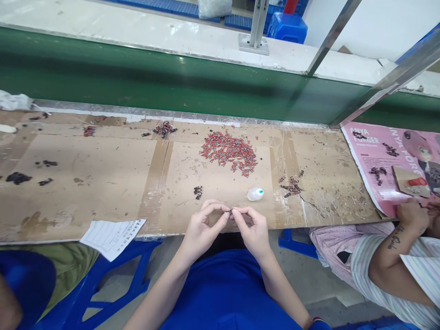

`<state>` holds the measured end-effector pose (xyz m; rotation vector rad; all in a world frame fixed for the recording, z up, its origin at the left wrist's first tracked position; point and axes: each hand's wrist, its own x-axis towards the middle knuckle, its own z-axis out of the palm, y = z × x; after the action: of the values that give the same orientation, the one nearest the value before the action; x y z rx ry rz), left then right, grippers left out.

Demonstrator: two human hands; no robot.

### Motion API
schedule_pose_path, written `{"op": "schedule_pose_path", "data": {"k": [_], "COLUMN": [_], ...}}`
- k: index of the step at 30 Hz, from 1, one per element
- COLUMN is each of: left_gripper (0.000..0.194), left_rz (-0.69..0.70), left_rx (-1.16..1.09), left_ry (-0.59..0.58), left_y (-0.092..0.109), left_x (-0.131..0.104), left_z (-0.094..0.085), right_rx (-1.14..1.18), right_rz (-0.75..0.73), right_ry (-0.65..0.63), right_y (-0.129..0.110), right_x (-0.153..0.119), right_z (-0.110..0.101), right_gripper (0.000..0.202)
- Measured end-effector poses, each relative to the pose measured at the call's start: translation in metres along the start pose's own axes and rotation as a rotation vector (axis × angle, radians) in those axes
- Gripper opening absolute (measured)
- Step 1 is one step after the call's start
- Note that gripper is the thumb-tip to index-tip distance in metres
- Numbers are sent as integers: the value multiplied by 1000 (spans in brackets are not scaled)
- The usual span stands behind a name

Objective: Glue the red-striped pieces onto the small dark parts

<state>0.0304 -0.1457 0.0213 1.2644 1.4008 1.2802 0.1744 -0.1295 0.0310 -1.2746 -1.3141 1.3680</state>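
Note:
My left hand (pixel 208 223) and my right hand (pixel 250 226) meet over the table's front edge, thumbs and index fingers pinched together. Between the fingertips is a small dark piece (pixel 230 211), mostly covered and too small to name. Beyond my hands lies a loose pile of small red, black and silver parts (pixel 228 151). A few dark parts (pixel 198 192) sit on the cardboard just ahead of my left hand. A small translucent bottle with a blue tip (pixel 255 194) lies ahead of my right hand.
Taped cardboard (pixel 130 160) covers the table, backed by a green panel (pixel 154 82). More parts (pixel 292 187) lie to the right, and another small heap (pixel 165 129) at the back. A paper sheet (pixel 112 236) overhangs the front edge. Co-workers sit on both sides; one's hand (pixel 412 215) is at right.

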Motion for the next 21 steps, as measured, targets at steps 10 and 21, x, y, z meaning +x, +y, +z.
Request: {"op": "schedule_pose_path", "data": {"k": [10,21], "left_gripper": [11,12], "left_rz": [-34,-41], "left_rx": [18,34], "left_ry": [10,2], "left_y": [-1,0], "left_x": [1,2], "left_z": [2,0], "right_rx": [101,-55], "right_rz": [96,41], "right_ry": [-62,-67], "right_y": [1,-4], "right_x": [6,4], "right_z": [-5,-6], "right_gripper": [40,25]}}
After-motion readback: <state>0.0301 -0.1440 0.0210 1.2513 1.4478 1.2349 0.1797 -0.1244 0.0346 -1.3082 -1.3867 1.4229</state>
